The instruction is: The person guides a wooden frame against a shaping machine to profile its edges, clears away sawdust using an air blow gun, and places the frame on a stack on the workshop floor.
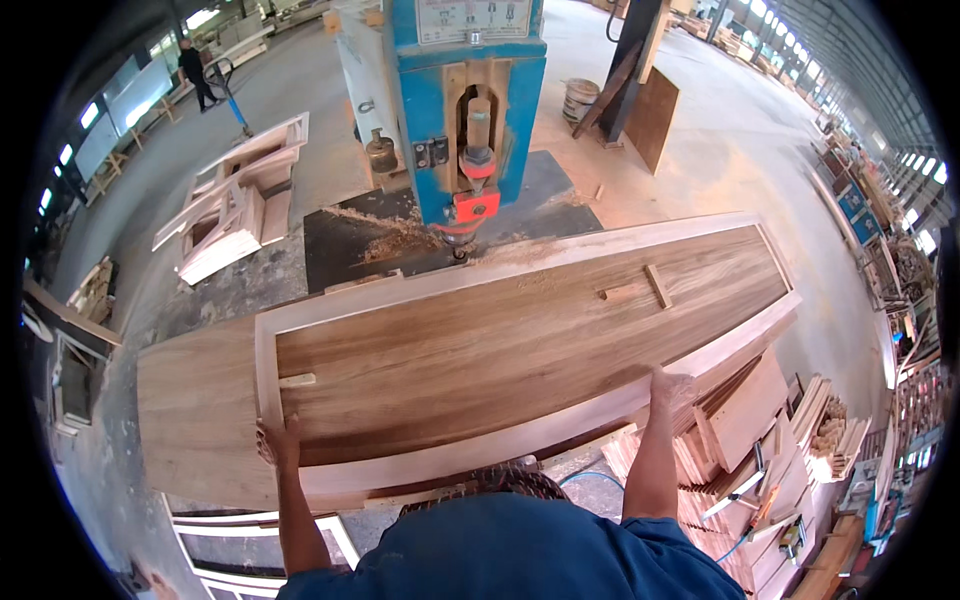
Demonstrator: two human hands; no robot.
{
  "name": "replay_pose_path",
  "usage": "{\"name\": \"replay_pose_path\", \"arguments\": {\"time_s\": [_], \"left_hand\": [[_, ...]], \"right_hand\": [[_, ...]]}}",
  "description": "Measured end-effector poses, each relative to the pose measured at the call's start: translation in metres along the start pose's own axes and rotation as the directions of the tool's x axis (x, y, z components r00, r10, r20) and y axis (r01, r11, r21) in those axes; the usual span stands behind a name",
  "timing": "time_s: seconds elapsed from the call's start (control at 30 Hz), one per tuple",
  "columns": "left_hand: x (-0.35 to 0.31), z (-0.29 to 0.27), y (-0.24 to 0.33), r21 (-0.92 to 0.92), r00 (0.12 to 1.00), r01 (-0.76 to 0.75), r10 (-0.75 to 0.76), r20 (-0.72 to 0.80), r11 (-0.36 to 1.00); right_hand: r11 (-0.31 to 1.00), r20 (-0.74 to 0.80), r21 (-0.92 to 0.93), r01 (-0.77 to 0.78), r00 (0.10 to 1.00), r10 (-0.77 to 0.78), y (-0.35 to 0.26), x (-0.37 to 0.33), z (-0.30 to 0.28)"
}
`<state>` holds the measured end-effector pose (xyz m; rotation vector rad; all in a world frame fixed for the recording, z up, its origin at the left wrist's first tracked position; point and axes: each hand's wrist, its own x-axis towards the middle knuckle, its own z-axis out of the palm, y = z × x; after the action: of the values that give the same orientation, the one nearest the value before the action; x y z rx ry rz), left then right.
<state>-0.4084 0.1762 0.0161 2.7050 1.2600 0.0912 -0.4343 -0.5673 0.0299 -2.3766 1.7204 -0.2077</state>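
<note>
A long wooden door panel (pixel 520 325) lies aslant before me, its dark brown board bordered by a pale wood frame. My left hand (pixel 279 443) grips the frame at its near left corner, fingers curled over the edge. At the near rail, toward the right, my right hand (pixel 672 386) holds the frame's edge; its fingertips are partly hidden. A small light wood piece (pixel 297 380) rests on the panel close to my left hand. Two more offcuts, a short block (pixel 622 293) and a thin strip (pixel 658 286), lie farther right.
Beyond the panel stands a blue boring machine (pixel 470 110), its red spindle head (pixel 473 207) just over the far rail. Sawdust covers its black table (pixel 345 235). A plain board (pixel 200 410) sticks out leftward underneath. Stacked wood pieces (pixel 740 420) lie at right; frames (pixel 235 205) at far left.
</note>
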Motion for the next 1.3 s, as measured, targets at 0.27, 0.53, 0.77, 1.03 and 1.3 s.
{"name": "replay_pose_path", "arguments": {"time_s": [0.27,0.53,0.77,1.03,1.3], "left_hand": [[0.001,-0.026,-0.018,-0.005,0.990,-0.139,0.139,-0.038,0.990],[-0.014,-0.126,-0.016,-0.251,0.973,-0.201,0.222,0.058,0.947],[-0.061,-0.173,-0.016,-0.462,0.982,-0.146,0.184,0.039,0.875],[-0.132,-0.217,-0.032,-0.408,0.993,-0.059,0.096,0.069,0.911],[-0.193,-0.217,-0.067,-0.421,0.982,0.005,0.076,0.175,0.907]], "right_hand": [[0.998,-0.233,-0.004,0.060,0.971,-0.059,0.005,0.010,0.011],[0.450,0.253,0.856,-0.254,0.965,0.062,0.029,0.023,-0.011],[-0.409,0.389,0.799,-0.440,0.898,-0.207,0.051,0.015,-0.039],[-0.324,0.279,0.875,-0.360,0.921,-0.271,0.089,0.035,-0.067],[-0.057,-0.021,0.998,0.013,0.988,-0.151,0.114,0.029,-0.157]]}}
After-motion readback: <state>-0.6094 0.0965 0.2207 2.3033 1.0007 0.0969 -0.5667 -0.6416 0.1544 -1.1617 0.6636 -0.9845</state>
